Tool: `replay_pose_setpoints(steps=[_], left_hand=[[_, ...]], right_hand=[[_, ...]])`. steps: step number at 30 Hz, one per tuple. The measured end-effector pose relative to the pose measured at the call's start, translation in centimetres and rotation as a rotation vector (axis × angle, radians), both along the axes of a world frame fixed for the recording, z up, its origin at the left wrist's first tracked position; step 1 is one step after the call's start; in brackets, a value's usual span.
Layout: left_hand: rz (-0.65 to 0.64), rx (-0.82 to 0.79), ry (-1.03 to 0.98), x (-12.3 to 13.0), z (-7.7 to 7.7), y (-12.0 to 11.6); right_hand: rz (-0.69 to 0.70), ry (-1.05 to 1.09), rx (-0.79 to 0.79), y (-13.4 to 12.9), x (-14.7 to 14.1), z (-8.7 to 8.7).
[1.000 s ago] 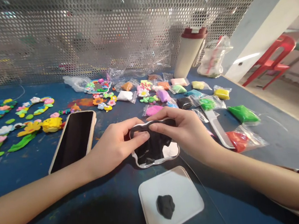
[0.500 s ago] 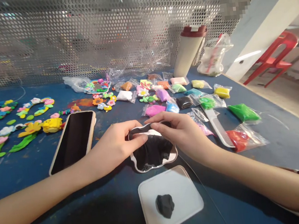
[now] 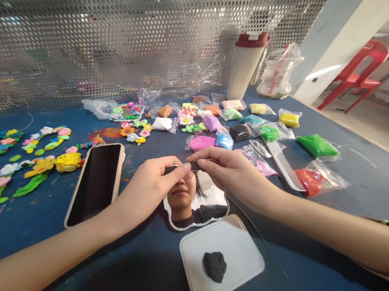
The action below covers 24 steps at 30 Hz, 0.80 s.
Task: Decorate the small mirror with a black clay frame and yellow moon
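A wavy-edged mirror (image 3: 203, 195) with a white rim lies before me, tilted so that part of a person is reflected in it. Along its far edge runs a strip of dark modelling clay (image 3: 194, 165), partly hidden by fingers. My left hand (image 3: 154, 179) pinches the strip between thumb and fingers from the left. From the right, my right hand (image 3: 232, 171) pinches the same strip, fingertips almost meeting the left ones. Nearer to me, a lump of black clay (image 3: 214, 266) rests on a whitish rounded-corner plastic lid (image 3: 243, 256).
A phone (image 3: 96, 183) lies left of my left arm, beside colourful clay flowers (image 3: 40, 167). Several bagged clays, such as a green one (image 3: 317, 145), spread behind and to the right around a white comb (image 3: 285, 168). A tumbler (image 3: 246, 68) stands at the back.
The mirror has shifted slightly left and toward me and changed its tilt, so its reflection now shows a person. Both hands keep their pinch on the clay strip at its far edge.
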<state>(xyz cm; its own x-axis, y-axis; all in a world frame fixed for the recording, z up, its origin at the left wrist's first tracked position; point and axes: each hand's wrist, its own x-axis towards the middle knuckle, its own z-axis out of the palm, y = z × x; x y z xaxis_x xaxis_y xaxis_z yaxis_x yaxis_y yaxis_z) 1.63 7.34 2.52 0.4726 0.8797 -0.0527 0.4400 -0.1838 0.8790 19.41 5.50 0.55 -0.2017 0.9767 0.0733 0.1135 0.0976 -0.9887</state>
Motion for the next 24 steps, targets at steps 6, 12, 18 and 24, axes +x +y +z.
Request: replay_pose_setpoints(steps=[6, 12, 18, 24], left_hand=[[0.074, 0.009, -0.047, 0.0, 0.1, 0.1], [0.016, -0.081, -0.108, 0.2, 0.4, -0.4], [0.001, -0.094, -0.117, 0.0, -0.1, 0.0], [-0.019, -0.018, -0.031, 0.0, 0.2, 0.3]], right_hand=[[0.050, -0.078, 0.139, 0.1, 0.7, 0.2], [-0.020, -0.409, 0.315, -0.4, 0.6, 0.1], [0.037, -0.455, 0.523, -0.2, 0.9, 0.3], [0.098, -0.578, 0.891, 0.5, 2.2, 0.6]])
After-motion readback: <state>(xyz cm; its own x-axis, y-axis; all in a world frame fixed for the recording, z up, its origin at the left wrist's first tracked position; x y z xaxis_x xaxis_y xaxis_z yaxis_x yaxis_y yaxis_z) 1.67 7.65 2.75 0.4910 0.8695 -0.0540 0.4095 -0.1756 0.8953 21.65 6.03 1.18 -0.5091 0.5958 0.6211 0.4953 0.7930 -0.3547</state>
